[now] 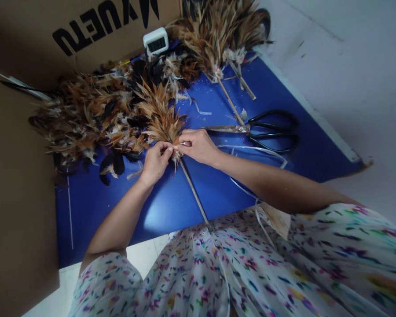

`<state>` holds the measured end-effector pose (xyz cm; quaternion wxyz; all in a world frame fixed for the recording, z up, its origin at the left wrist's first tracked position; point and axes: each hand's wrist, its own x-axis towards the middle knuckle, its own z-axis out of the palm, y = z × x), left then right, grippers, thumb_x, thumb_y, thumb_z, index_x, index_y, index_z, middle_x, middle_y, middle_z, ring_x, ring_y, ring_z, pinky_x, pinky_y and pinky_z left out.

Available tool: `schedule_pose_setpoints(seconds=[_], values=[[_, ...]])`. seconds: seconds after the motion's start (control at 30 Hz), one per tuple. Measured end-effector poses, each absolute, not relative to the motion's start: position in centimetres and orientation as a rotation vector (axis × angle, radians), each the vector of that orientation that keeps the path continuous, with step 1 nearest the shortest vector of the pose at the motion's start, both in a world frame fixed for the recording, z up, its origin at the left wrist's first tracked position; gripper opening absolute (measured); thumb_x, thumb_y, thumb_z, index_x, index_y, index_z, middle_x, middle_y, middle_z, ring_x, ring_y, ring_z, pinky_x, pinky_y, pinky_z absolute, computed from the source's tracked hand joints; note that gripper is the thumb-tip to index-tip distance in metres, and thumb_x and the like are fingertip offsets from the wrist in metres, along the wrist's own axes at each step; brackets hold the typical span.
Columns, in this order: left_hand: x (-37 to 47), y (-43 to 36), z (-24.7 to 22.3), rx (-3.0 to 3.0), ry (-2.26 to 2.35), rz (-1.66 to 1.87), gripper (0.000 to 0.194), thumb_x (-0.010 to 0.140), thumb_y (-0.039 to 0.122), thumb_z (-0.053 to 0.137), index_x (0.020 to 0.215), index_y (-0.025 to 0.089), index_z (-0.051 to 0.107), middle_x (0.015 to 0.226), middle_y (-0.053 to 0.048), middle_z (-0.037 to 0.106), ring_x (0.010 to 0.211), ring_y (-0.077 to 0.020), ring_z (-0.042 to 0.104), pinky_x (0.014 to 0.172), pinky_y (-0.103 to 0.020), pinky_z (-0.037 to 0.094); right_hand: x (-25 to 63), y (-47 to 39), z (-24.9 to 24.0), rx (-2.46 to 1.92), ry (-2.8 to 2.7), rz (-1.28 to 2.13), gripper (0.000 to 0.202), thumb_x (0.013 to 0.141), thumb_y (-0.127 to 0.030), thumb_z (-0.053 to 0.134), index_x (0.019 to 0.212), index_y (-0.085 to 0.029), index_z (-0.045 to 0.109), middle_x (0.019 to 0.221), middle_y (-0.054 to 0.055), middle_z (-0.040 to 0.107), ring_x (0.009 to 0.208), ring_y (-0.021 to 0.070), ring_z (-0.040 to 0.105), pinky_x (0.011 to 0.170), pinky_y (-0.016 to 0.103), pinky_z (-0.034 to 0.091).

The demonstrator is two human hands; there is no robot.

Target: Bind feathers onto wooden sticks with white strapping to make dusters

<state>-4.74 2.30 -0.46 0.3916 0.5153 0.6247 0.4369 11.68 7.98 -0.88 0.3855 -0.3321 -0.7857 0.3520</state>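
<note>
A stick (194, 191) runs from my lap up to a cluster of brown feathers (163, 114) around its upper end. My left hand (157, 162) pinches at the base of that cluster, thumb and forefinger together. From the right, my right hand (198, 145) meets it there, its fingers closed round a small metallic item that I cannot make out fully. The fingertips of both hands nearly touch, and what lies between them is too small to tell. Pale feather ends and a bit of red show just below the fingers.
Black-handled scissors (273, 131) lie right of my hands on the blue table (165, 207). Loose feathers (99, 114) are heaped at the left. Feathered sticks (229, 99), a white digital timer (156, 41) and a cardboard box (29, 31) stand behind. White strips (267, 149) trail at the right.
</note>
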Motion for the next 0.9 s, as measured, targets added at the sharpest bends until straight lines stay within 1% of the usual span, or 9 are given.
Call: schedule_pose_setpoints(seconds=[0.1,0.17,0.33,0.43,0.53,0.67,0.77,0.9], values=[[-4.6,2.3,-0.2,1.379,1.629,0.981,0.013,0.081,0.029,0.061,0.084,0.017,0.063,0.058,0.004,0.057,0.041,-0.0061,0.043,0.043,-0.02,0.035,11.6,8.0,-0.9,-0.847,-1.991,0.934,0.013,0.078,-0.019,0.063,0.068,-0.012,0.068,0.064,-0.002,0.051,0.058,0.0074,0.04,0.059,0.023,0.03],[-4.6,2.3,-0.1,1.388,1.643,0.973,0.012,0.081,0.028,0.059,0.084,0.017,0.061,0.058,0.005,0.055,0.04,-0.0057,0.042,0.041,-0.02,0.034,11.5,8.1,-1.0,-0.848,-1.979,0.956,0.011,0.078,-0.019,0.063,0.073,-0.013,0.071,0.066,-0.002,0.054,0.058,0.0074,0.041,0.059,0.023,0.031],[-4.4,2.3,0.0,1.361,1.622,1.048,0.011,0.079,0.027,0.061,0.083,0.018,0.058,0.058,0.005,0.055,0.04,-0.006,0.046,0.039,-0.019,0.035,11.5,7.9,-1.0,-0.877,-1.959,0.957,0.01,0.077,-0.017,0.064,0.077,-0.014,0.074,0.069,-0.001,0.06,0.058,0.0073,0.044,0.061,0.023,0.034],[-4.3,2.1,0.2,1.407,1.675,1.027,0.01,0.079,0.027,0.061,0.081,0.018,0.059,0.059,0.004,0.058,0.041,-0.006,0.048,0.041,-0.018,0.037,11.5,7.8,-0.9,-0.893,-1.958,0.966,0.011,0.078,-0.017,0.064,0.077,-0.014,0.074,0.07,0.0,0.061,0.059,0.0074,0.045,0.063,0.023,0.034],[-4.1,2.0,0.5,1.485,1.741,1.015,0.01,0.08,0.026,0.06,0.082,0.017,0.062,0.064,0.002,0.063,0.048,-0.0073,0.054,0.045,-0.018,0.041,11.5,7.7,-0.8,-0.915,-1.953,0.976,0.011,0.077,-0.017,0.063,0.076,-0.015,0.074,0.071,0.0,0.062,0.059,0.0076,0.045,0.064,0.023,0.035],[-4.0,1.7,0.6,1.606,1.777,1.015,0.009,0.081,0.024,0.058,0.083,0.016,0.064,0.073,-0.001,0.068,0.063,-0.0103,0.063,0.059,-0.02,0.049,11.5,7.6,-0.7,-0.925,-1.953,0.979,0.011,0.077,-0.016,0.063,0.076,-0.014,0.074,0.071,0.0,0.062,0.06,0.0077,0.046,0.064,0.023,0.035],[-4.0,1.6,0.4,1.688,1.764,1.021,0.01,0.083,0.023,0.057,0.086,0.016,0.064,0.078,-0.002,0.07,0.068,-0.0113,0.065,0.065,-0.022,0.051,11.5,7.6,-0.6,-0.935,-1.956,0.972,0.011,0.078,-0.016,0.063,0.076,-0.014,0.074,0.071,0.0,0.062,0.06,0.0078,0.047,0.064,0.023,0.035],[-3.9,1.5,0.2,1.759,1.761,1.016,0.009,0.083,0.021,0.057,0.087,0.016,0.064,0.081,-0.003,0.07,0.069,-0.0115,0.065,0.068,-0.023,0.052,11.4,7.6,-0.6,-0.945,-1.957,0.952,0.011,0.078,-0.015,0.063,0.077,-0.014,0.074,0.071,0.0,0.063,0.061,0.008,0.048,0.064,0.023,0.035]])
